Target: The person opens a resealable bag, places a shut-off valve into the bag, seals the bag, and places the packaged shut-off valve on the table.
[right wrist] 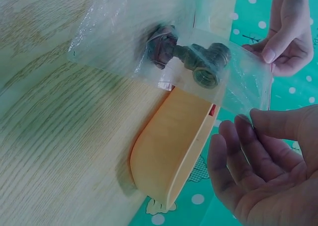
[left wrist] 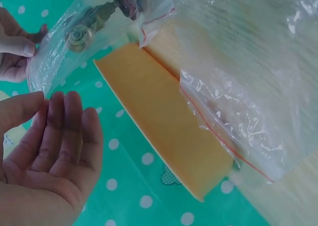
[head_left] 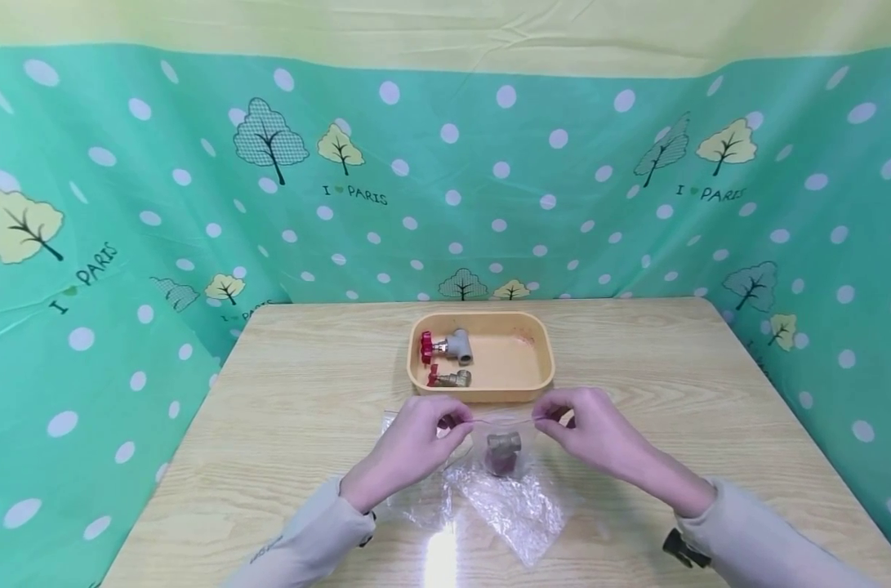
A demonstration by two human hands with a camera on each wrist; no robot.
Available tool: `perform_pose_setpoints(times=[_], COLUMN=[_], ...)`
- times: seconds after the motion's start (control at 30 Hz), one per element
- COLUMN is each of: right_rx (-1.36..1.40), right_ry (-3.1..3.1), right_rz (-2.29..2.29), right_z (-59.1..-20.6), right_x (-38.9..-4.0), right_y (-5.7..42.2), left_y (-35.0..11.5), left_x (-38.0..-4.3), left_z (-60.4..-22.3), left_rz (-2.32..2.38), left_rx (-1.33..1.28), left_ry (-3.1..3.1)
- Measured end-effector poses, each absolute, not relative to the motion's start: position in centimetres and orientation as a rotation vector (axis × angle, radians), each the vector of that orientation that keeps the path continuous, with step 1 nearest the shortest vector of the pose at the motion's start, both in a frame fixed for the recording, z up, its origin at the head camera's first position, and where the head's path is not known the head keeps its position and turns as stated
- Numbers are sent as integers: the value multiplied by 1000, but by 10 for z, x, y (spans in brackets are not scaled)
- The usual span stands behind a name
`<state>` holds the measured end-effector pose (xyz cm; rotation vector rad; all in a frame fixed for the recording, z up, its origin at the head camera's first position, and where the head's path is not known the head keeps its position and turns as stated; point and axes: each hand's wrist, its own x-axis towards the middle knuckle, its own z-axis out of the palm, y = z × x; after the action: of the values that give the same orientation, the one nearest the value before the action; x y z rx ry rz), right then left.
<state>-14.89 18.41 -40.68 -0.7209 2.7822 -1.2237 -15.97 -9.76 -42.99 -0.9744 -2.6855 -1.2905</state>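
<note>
A clear zip bag [right wrist: 109, 42] hangs between my two hands in front of the tray. Inside it lies a metal valve [right wrist: 206, 64] with threaded ends and a dark reddish handwheel. My left hand [head_left: 416, 441] pinches one top corner of the bag between thumb and index finger. At the opposite top corner, the thumb and index finger of my right hand [head_left: 592, 429] pinch the edge. The bag's mouth line stretches between them. In the left wrist view, the remaining left-hand fingers [left wrist: 64, 131] bend loosely beside the bag.
Behind the hands stands a beige tray [head_left: 507, 351]. It holds a grey valve with a red handwheel [head_left: 456, 347] and a smaller metal valve with a red handle [head_left: 456, 379]. Another clear bag with a red zip line [left wrist: 238, 121] lies on the wooden table [head_left: 305, 384].
</note>
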Motion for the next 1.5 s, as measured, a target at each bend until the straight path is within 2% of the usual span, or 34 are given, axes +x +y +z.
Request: perform_pose_setpoints(times=[1.03,1.5], right_rx=[-720,-1145], right_ry=[2831,2984], right_rz=[-1136,-832], right_z=[-402,-392], right_x=[-147,-151], right_y=[182,144], left_y=[-95,-94], left_x=[-152,-153], left_z=[-433,-434], left_rz=[-1179,-1150], left_rx=[-943,-943], left_ry=[-2695,-2650])
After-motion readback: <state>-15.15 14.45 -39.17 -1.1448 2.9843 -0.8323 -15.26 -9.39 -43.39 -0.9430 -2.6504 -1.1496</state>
